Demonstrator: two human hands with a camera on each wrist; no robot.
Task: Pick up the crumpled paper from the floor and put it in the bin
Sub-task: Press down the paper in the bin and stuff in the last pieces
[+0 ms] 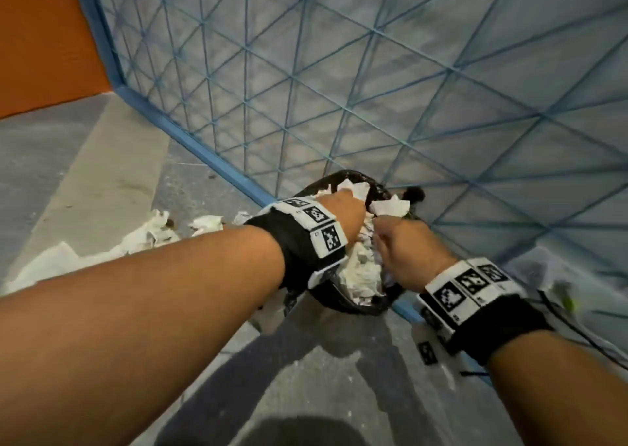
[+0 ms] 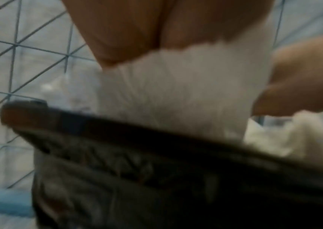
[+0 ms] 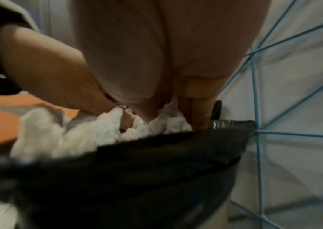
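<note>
A black bin (image 1: 353, 304) lined with a black bag stands against the blue mesh fence, heaped with crumpled white paper (image 1: 363, 272). Both hands are over it. My left hand (image 1: 345, 199) points its fingers (image 2: 129, 35) straight down against a white sheet (image 2: 176, 93) above the bin rim (image 2: 156, 148). My right hand (image 1: 382, 238) pushes its straight fingers (image 3: 200, 111) into the paper heap (image 3: 90, 133) just inside the rim (image 3: 176, 148). The fingertips of both hands are buried in paper. More crumpled paper (image 1: 149, 233) lies on the floor to the left.
The blue mesh fence (image 1: 339, 89) with its blue base rail (image 1: 190, 139) runs right behind the bin. An orange wall (image 1: 44, 38) stands at far left. The grey concrete floor (image 1: 85, 160) stretches left and towards me. Thin cables (image 1: 560, 309) lie at right.
</note>
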